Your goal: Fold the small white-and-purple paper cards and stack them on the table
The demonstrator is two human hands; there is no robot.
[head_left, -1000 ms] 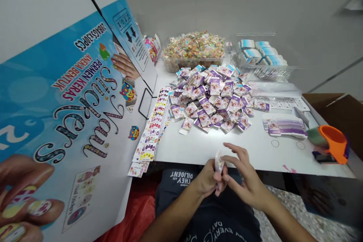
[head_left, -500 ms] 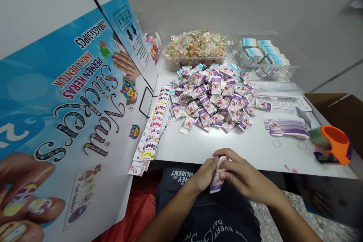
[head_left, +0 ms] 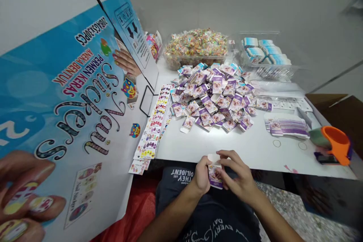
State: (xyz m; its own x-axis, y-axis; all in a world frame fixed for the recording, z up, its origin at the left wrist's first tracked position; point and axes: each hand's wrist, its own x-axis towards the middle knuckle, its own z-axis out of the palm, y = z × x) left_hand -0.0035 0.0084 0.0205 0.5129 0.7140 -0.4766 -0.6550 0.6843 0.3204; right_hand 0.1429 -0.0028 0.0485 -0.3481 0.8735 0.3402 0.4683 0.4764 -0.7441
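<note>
Turned since half a second ago: one small box (head_left: 214, 181), then tilted nearly edge-on, now showing us its printed front, purple band lowest, white flap (head_left: 213, 158) standing at its top. We judge from this that the body is formed and the top is not yet closed.

Left hand (head_left: 202, 174): fingers clamped on the box's left edge, thumb to the front. Right hand (head_left: 239, 176): fingers apart, tips at the box's front and flap; we cannot tell whether they pinch it.

Position of the box: between both hands, above the lap, by the near edge of the white table (head_left: 181, 147). We take it as the hub of our clock.

Containers and contents:
- At 12 o'clock, beyond the pile of small boxes (head_left: 210, 102): one clear tub (head_left: 198, 61), heaped above its rim with small wrapped pieces (head_left: 198, 41) in many colours.
- At 1 o'clock: one clear tray (head_left: 272, 71), holding stacks of blue-and-white cards (head_left: 263, 47).
- Between 2 and 3 o'clock: one brown carton (head_left: 348, 115), contents too dark for us to tell.
- Between 9 and 10 o'clock: one large printed box (head_left: 70, 94), contents hidden from us.
</note>
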